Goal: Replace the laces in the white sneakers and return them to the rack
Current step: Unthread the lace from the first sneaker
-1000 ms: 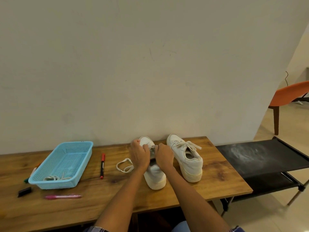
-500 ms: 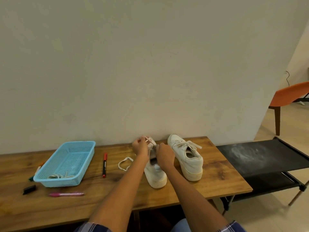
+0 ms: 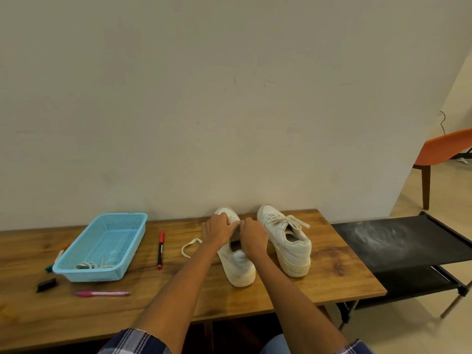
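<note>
1. Wooden bench against a pale wall; black fabric rack just beside its right end.
2. Two white sneakers on bench, toes to wall: left sneaker partly unlaced, right sneaker laced.
3. Left hand and right hand both curled over left sneaker's eyelet area, fingertips close together; exact pinch too small to tell.
4. Loose lace looped on bench left of left hand.
5. Blue basket holding laces; red marker, pink pen near.
</note>
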`<state>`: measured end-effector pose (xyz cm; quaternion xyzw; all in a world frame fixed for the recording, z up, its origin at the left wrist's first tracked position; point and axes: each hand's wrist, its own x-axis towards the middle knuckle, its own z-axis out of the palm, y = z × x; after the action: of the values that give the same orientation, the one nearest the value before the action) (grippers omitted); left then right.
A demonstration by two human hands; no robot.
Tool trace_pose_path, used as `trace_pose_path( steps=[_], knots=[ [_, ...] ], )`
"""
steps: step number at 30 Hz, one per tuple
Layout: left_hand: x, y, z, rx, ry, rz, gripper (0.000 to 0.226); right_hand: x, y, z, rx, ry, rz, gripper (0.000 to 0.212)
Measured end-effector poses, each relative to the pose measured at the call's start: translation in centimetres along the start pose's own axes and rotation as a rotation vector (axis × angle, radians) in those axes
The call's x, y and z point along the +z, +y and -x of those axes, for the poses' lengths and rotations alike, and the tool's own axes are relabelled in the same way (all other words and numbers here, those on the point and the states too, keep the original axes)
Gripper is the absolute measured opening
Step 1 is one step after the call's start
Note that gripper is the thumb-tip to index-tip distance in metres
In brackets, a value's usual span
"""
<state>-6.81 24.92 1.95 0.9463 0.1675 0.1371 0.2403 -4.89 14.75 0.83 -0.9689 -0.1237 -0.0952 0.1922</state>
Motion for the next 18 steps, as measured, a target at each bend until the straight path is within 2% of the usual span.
trace_pose_path(
  steps=[4,7,9,12,16,18],
  knots=[
    [0.0,0.7,0.5,0.024,-0.003,-0.089,0.017,0.0,-0.1,0.0,-0.012,-0.013,0.029,0.013],
    [0.0,2.1,1.3,0.062,0.091,-0.144,0.02,-0.2,-0.1,0.1,-0.001,-0.018,0.016,0.013],
    [0.0,2.7,1.3,0.043,0.149,-0.078,0.02,-0.2,-0.1,0.2,0.0,-0.016,0.012,0.013],
    [-0.2,2.7,0.6,-0.095,0.142,0.306,0.013,-0.2,0.0,0.3,-0.004,0.0,-0.004,0.014],
    [-1.0,2.6,-0.3,-0.388,0.103,0.89,0.022,-0.1,0.0,0.3,0.007,0.034,-0.049,0.024],
    [-1.4,2.2,-0.6,-0.507,0.109,1.107,0.027,0.0,0.0,0.2,0.003,0.039,-0.044,0.024]
  ],
)
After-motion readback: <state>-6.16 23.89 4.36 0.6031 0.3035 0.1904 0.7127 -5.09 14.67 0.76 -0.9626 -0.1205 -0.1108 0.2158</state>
